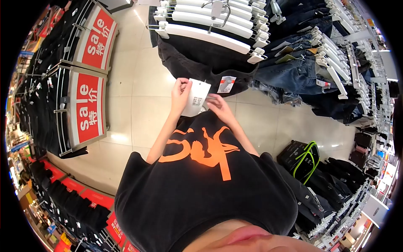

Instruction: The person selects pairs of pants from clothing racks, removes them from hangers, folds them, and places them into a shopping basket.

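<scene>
My left hand (181,91) is closed, pinching the upper left edge of a white paper hang tag (197,97) with small dark print. My right hand (219,105) has its fingertips closed on the tag's right edge, where a darker strip shows; whether this is a second tag layer I cannot tell. Just beyond the hands hang black trousers (180,59) on a white clip hanger (210,37). A red and white price label (226,84) is on the dark fabric right of the tag.
Several white hangers with dark garments continue behind. Jeans (289,75) hang on a rack to the right. Red sale signs (89,107) stand on a rack at left. A black basket with green handles (305,161) is on the floor at lower right.
</scene>
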